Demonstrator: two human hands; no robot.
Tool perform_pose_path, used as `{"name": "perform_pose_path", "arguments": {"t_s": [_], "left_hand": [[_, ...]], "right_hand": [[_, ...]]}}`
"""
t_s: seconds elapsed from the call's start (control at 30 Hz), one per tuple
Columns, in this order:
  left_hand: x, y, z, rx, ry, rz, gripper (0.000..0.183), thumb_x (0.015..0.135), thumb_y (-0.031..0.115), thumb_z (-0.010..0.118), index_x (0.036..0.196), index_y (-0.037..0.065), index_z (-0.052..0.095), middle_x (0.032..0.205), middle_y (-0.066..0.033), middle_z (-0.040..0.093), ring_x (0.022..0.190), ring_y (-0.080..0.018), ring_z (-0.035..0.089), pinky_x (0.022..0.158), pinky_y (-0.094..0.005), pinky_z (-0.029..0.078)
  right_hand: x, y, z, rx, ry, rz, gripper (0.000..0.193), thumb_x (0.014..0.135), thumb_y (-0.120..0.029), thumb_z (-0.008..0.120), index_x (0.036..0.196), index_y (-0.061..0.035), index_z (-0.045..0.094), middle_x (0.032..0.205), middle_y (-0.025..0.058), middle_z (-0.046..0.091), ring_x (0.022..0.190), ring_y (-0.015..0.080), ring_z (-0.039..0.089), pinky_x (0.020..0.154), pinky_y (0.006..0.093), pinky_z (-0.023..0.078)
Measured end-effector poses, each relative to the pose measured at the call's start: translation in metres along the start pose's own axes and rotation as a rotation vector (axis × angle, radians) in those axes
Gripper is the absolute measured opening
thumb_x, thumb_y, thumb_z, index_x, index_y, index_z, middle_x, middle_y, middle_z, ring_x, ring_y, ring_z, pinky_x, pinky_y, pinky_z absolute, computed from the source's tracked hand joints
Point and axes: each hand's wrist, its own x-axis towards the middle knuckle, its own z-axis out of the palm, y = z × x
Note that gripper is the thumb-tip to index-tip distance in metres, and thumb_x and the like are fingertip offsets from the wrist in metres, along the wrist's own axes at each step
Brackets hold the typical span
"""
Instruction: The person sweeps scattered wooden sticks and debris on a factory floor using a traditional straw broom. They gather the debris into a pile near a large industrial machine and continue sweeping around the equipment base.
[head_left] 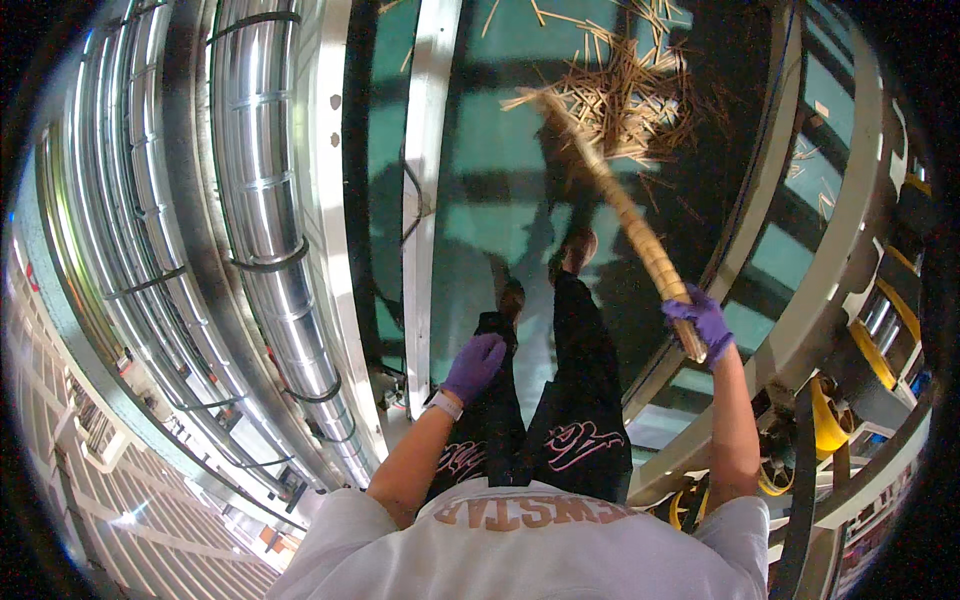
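My right hand [702, 325], in a purple glove, is wrapped around the near end of a long straw-coloured broom [640, 230] with a ringed, bamboo-like handle. The broom slants away to the upper left, and its slightly blurred far end is down at the floor, beside a loose pile of thin, light-brown sticks [630, 100]. Over my left thigh hangs my left hand [474, 366], also gloved in purple. Its fingers are curled in, and nothing shows in them.
Shiny metal pipes [262, 140] with black bands run along the left. A white beam [425, 150] crosses the green floor [500, 130] beside my legs. To the right are a pale curved frame [835, 200] and yellow-edged machine parts [828, 420]. Scattered sticks lie beyond the right-hand rail.
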Motion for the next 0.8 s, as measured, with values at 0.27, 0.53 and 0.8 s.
{"name": "perform_pose_path", "arguments": {"t_s": [0.27, 0.53, 0.8], "left_hand": [[0.023, -0.008, 0.0, -0.072, -0.038, 0.005, 0.023, 0.086, 0.019, 0.058, 0.101, 0.002, 0.061, 0.095, -0.0173, 0.063, 0.094, -0.0346, 0.058, 0.08, -0.041, 0.047], [0.085, -0.063, -0.038, 0.155, 0.035, 0.039, 0.028, 0.085, 0.024, 0.059, 0.102, 0.002, 0.061, 0.099, -0.0172, 0.063, 0.094, -0.0359, 0.059, 0.081, -0.0417, 0.048], [0.145, -0.113, -0.067, 0.545, -0.053, 0.065, 0.05, 0.079, 0.027, 0.063, 0.118, -0.002, 0.05, 0.107, -0.0241, 0.057, 0.097, -0.0393, 0.055, 0.081, -0.046, 0.047]], "right_hand": [[-0.056, -0.028, 0.049, 0.493, -0.043, -0.023, 0.055, 0.084, -0.016, 0.063, 0.134, -0.0151, 0.04, 0.078, 0.0066, 0.058, 0.055, 0.0161, 0.06, 0.046, 0.0299, 0.052], [0.072, 0.041, 0.068, -0.422, -0.196, 0.106, 0.054, 0.068, -0.042, 0.077, 0.107, -0.0086, 0.06, 0.086, 0.0095, 0.066, 0.068, 0.022, 0.062, 0.065, 0.0371, 0.052], [0.364, 0.047, 0.093, -0.943, -0.466, -0.175, 0.052, 0.066, -0.048, 0.068, 0.096, -0.0058, 0.065, 0.09, 0.0117, 0.067, 0.08, 0.0262, 0.063, 0.071, 0.0374, 0.05]]}}
